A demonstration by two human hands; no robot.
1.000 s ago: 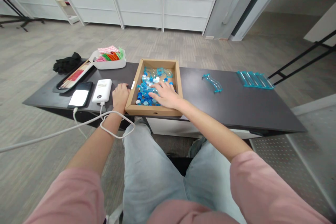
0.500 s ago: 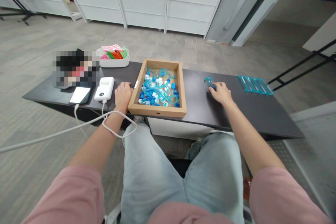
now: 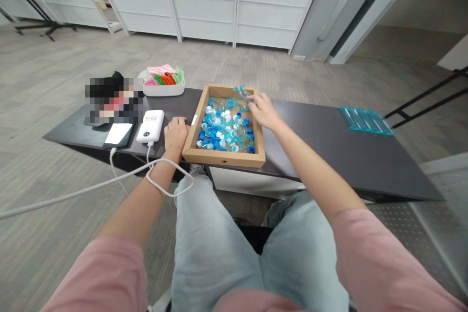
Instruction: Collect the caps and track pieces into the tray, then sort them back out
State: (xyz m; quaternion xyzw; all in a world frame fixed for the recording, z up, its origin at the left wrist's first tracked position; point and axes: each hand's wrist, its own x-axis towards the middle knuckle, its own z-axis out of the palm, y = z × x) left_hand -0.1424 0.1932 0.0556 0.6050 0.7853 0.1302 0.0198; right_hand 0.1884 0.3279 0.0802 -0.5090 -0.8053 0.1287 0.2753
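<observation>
A cardboard tray (image 3: 224,157) holds a jumble of clear blue curved plastic pieces (image 3: 216,129) and small blue and white cubes (image 3: 250,140). Over the tray's far right corner, my right hand (image 3: 261,108) pinches a clear blue curved plastic piece (image 3: 242,91), whose free end points away from me. My left hand (image 3: 176,132) lies on the table against the tray's left wall, fingers loosely spread and holding nothing. Far to the right, a row of clear teal plastic pieces (image 3: 367,121) lies flat on the dark table (image 3: 310,129).
Left of my left hand are a white power bank (image 3: 150,126) and a phone (image 3: 118,134), both with white cables; one cable (image 3: 91,186) crosses my left forearm. A white basket (image 3: 164,90) of colourful items and a blurred-out black object (image 3: 109,100) stand behind.
My right hand has moved left from the bare table to above the tray's far right corner, carrying the clear blue piece. My left hand stays beside the tray. The view has shifted slightly.
</observation>
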